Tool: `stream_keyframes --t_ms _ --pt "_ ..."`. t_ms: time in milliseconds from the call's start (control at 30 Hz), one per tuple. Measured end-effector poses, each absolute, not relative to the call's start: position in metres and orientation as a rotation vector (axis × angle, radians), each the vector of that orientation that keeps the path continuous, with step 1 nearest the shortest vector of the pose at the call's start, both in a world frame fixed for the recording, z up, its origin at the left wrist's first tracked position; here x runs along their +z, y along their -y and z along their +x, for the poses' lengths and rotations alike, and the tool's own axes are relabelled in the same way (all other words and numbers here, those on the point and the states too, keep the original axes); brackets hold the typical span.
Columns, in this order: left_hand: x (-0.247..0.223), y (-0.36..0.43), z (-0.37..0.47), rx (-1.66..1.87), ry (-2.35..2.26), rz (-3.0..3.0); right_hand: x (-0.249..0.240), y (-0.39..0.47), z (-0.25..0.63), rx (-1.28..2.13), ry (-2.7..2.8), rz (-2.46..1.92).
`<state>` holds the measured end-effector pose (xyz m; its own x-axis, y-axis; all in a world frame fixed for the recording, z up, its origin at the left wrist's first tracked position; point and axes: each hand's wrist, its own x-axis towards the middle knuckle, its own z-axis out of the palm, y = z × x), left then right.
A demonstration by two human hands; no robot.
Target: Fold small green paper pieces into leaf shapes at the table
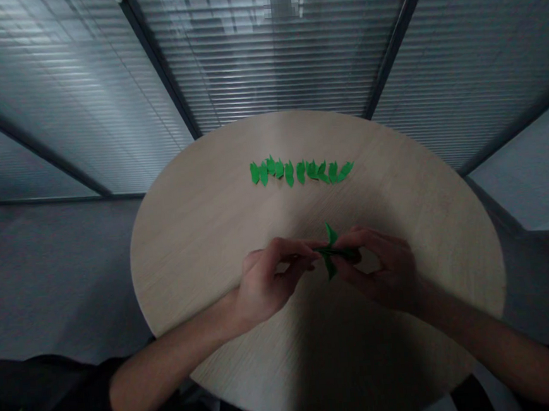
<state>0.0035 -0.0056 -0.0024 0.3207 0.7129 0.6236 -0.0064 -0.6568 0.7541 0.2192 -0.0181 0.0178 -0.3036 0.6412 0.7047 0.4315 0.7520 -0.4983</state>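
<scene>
**Two hands at work on a green folded piece**

From where I stand, the person's left hand (267, 282) and right hand (388, 271) meet over the bench (195, 231), a little right of its middle. Between them is the green folded piece (330, 233), with one pointed tip sticking out toward the far side and another toward the near side. The left hand pinches its left end between thumb and fingers; the right hand pinches it from the right, covering much of it. Whether it touches the wood below, I can't tell.

Beyond the hands, toward the far edge, a row of small green pieces (290, 174) runs left to right, some overlapping or touching. Slatted blinds (268, 73) rise behind the bench's curved far edge. At the near left, a dark sleeve (76, 405) ends around the elbow, leaving the forearm bare.
</scene>
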Motion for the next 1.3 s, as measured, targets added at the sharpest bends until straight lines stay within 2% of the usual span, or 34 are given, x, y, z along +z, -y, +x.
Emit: stream_keyframes --t_ms 233,467,1300 --pt "-0.005 0.004 0.002 1.339 -0.804 2.077 0.021 0.017 0.220 0.176 2.045 -0.835" --pt "-0.006 0.002 0.004 1.365 -0.770 2.162 0.018 0.017 0.222 0.029 2.130 -0.893" --pt "-0.009 -0.001 0.006 1.351 -0.760 2.055 0.009 0.014 0.228 0.101 2.168 -0.973"
